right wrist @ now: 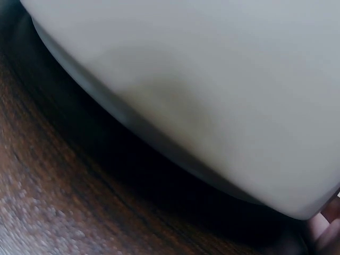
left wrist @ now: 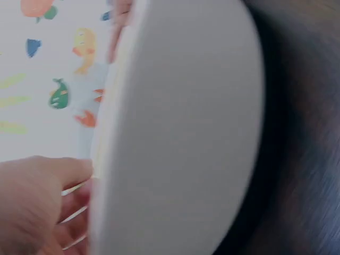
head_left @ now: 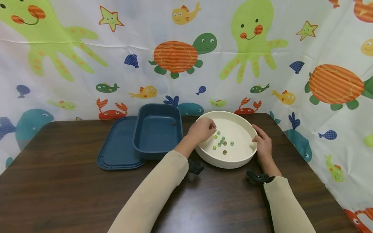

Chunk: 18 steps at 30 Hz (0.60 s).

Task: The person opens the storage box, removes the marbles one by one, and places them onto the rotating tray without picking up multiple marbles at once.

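Observation:
A round cream bowl [head_left: 228, 164] stands on the table, with several glass marbles [head_left: 225, 143] spread over its floor, some green or yellowish, some brown. Over its left rim reaches my left hand [head_left: 201, 130], thumb and fingers bent together; whether a marble sits between the fingertips is hidden. In the left wrist view the left hand [left wrist: 37, 202] shows blurred beside the bowl's pale wall [left wrist: 180, 127]. My right hand [head_left: 263, 145] grips the bowl's right rim, thumb at the top edge. Only a few of its fingers [right wrist: 330, 226] show in the right wrist view.
Left of the bowl is a deep blue container [head_left: 157, 129] with one brown marble [head_left: 174, 124] inside. A flat blue lid [head_left: 119, 145] lies partly under or against its left side. A printed sea-animal curtain [head_left: 180, 90] hangs behind the dark wooden table [head_left: 58, 181].

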Tool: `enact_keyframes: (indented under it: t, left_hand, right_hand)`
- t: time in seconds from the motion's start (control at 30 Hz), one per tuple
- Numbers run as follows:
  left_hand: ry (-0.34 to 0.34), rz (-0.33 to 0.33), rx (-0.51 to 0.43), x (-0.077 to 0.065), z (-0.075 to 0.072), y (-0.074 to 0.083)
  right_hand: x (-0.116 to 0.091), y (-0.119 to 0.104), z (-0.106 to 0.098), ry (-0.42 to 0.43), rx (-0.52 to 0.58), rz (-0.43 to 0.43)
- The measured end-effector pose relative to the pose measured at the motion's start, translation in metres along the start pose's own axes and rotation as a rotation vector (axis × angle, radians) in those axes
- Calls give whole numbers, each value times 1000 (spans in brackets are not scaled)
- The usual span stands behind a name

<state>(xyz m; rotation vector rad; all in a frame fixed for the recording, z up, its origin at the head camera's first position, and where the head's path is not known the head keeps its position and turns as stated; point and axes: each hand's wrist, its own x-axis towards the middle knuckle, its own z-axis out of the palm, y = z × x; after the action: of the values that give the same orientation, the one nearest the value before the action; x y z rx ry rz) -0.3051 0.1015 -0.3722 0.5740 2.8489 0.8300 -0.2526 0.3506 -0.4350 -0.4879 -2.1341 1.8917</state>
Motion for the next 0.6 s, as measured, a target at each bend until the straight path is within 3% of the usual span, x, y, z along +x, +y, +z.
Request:
enact_keyframes:
  t: [0.17, 0.37, 0.47, 0.6]
  left_hand:
    - [152, -41, -43, -2, -32, -10]
    - [252, -146, -29, -6, -59, -46]
    - [246, -227, -57, -8, -64, -66]
    - [169, -323, -73, -12, -63, -90]
  right_hand:
    - [0, 0, -4, 8, 2, -1]
    - [-1, -1, -3, 3, 2, -10]
    - [-1, 0, -1, 6, 6, -12]
    - [0, 2, 1, 2, 11, -13]
